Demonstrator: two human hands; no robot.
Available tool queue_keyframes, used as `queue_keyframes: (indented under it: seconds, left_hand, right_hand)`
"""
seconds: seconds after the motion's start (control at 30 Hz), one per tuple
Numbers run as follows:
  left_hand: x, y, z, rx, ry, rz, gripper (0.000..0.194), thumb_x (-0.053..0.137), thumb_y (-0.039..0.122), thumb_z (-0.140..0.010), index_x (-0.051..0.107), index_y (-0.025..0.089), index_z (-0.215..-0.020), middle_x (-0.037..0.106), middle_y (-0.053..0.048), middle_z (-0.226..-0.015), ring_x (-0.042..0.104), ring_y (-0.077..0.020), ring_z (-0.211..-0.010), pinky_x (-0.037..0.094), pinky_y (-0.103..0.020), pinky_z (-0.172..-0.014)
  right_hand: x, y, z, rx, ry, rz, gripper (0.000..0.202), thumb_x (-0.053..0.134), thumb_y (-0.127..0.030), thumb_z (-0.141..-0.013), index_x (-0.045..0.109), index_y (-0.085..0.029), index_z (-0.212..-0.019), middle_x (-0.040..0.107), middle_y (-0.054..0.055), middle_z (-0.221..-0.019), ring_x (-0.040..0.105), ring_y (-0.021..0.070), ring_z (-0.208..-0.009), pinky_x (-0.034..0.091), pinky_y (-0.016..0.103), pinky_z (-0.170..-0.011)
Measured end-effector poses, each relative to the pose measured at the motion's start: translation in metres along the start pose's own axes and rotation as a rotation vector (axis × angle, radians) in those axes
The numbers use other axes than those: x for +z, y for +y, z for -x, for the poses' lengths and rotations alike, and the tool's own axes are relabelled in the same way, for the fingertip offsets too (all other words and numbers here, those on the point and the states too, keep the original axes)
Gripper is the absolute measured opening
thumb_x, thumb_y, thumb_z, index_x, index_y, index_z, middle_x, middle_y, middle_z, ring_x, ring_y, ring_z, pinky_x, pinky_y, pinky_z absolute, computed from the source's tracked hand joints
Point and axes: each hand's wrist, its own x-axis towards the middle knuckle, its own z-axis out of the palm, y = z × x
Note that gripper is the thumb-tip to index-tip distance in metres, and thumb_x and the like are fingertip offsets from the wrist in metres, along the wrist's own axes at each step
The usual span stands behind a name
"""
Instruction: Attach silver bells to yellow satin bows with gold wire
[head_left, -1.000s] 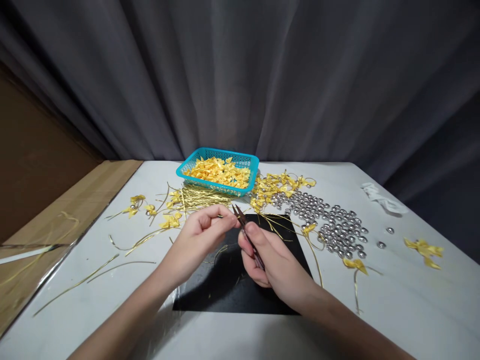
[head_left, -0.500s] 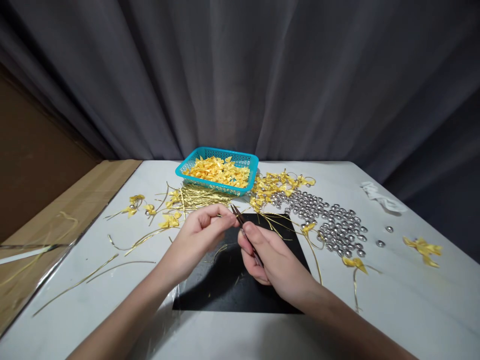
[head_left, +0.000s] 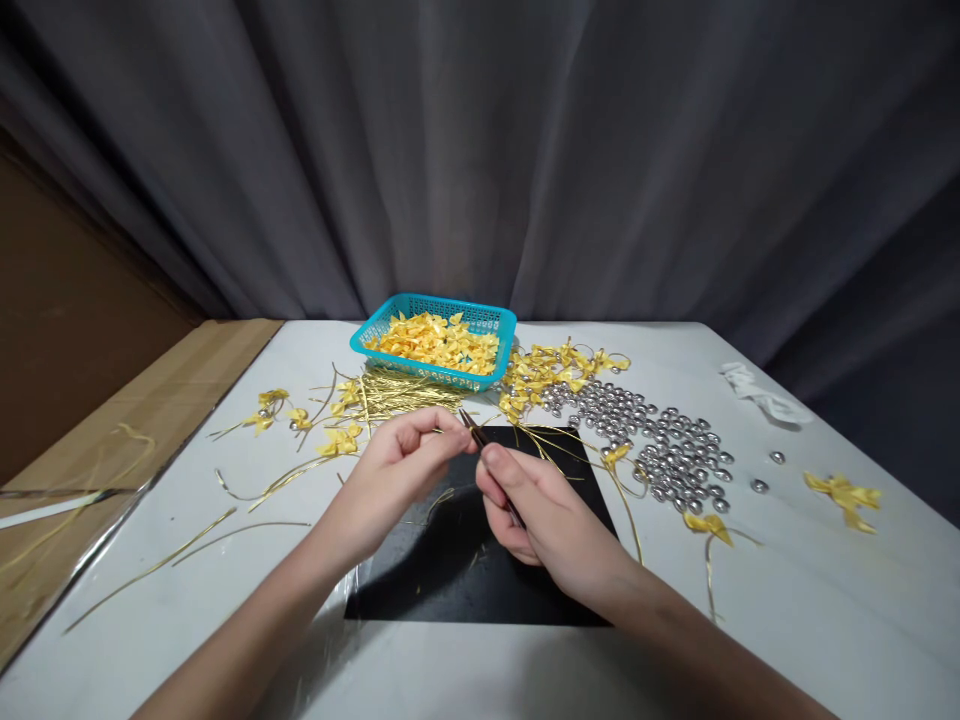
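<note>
My right hand (head_left: 529,500) is closed around dark tweezers (head_left: 495,462), whose pointed tips slant up and left to the fingertips of my left hand (head_left: 409,460). The thumb and forefinger of my left hand are pinched together. What they hold, if anything, is too small or hidden to make out. Both hands are above a black mat (head_left: 420,590). Behind them lies a bundle of gold cords (head_left: 405,393), in front of a turquoise basket (head_left: 358,340) filled with yellow ribbon bows (head_left: 439,343).
Many silver beads (head_left: 679,455) spread over the white table (head_left: 810,620) at right, beside a heap of bows with cords (head_left: 551,370). Loose cords (head_left: 157,570) lie at left. A crumpled white wrapper (head_left: 761,395) is at the far right, cardboard (head_left: 217,365) along the left edge.
Almost nothing differs. The tweezers' tips have shifted very slightly up and left at the left fingertips; both hands keep their grip and place.
</note>
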Motion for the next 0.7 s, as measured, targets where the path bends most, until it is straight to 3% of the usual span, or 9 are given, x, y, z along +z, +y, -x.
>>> queue_keyframes:
  seconds: [0.3,0.5,0.57,0.63,0.7]
  left_hand:
    - [-0.001,-0.001,-0.001,0.002,-0.007,0.007,0.024,0.056,0.033,-0.082,0.050,0.018,-0.064,0.021,0.010,-0.046,0.013,-0.0060,-0.042,0.009,-0.021,-0.039]
    - [0.000,0.002,-0.001,0.004,0.010,-0.009,0.019,0.055,0.030,-0.081,0.054,0.018,-0.066,0.022,0.010,-0.045,0.013,-0.0060,-0.041,0.009,-0.022,-0.039]
    - [0.000,0.002,-0.001,0.004,0.019,-0.022,0.020,0.056,0.030,-0.081,0.055,0.018,-0.065,0.022,0.010,-0.045,0.013,-0.0060,-0.041,0.009,-0.022,-0.039]
    - [-0.001,0.002,-0.001,0.002,0.027,-0.028,0.020,0.056,0.030,-0.081,0.055,0.018,-0.065,0.021,0.010,-0.045,0.013,-0.0061,-0.041,0.009,-0.022,-0.039]
    - [-0.003,0.002,-0.001,-0.004,0.034,-0.027,0.019,0.056,0.030,-0.081,0.055,0.018,-0.066,0.021,0.010,-0.045,0.013,-0.0061,-0.041,0.008,-0.022,-0.039]
  right_hand:
    - [0.000,-0.002,-0.001,0.002,0.043,0.032,0.045,0.044,-0.058,-0.084,0.033,-0.018,-0.066,0.028,-0.009,-0.044,0.019,0.0011,-0.035,0.015,0.014,-0.033]
    - [-0.007,-0.003,-0.001,0.038,0.073,0.077,0.048,0.033,-0.064,-0.087,0.032,-0.019,-0.070,0.026,-0.009,-0.043,0.016,0.0032,-0.036,0.016,0.015,-0.035]
    - [-0.013,-0.009,0.000,-0.004,0.123,0.307,0.048,0.029,-0.062,-0.089,0.032,-0.019,-0.069,0.029,-0.007,-0.045,0.022,0.0048,-0.038,0.021,0.017,-0.038]
    - [-0.024,-0.013,-0.002,0.011,0.200,0.793,0.047,0.029,-0.058,-0.091,0.036,-0.018,-0.068,0.042,-0.002,-0.052,0.037,0.0076,-0.046,0.028,0.020,-0.046]
    - [-0.037,-0.011,-0.009,0.160,0.261,1.308,0.042,0.033,-0.051,-0.093,0.044,-0.017,-0.071,0.056,0.005,-0.067,0.051,0.0130,-0.061,0.034,0.024,-0.055]
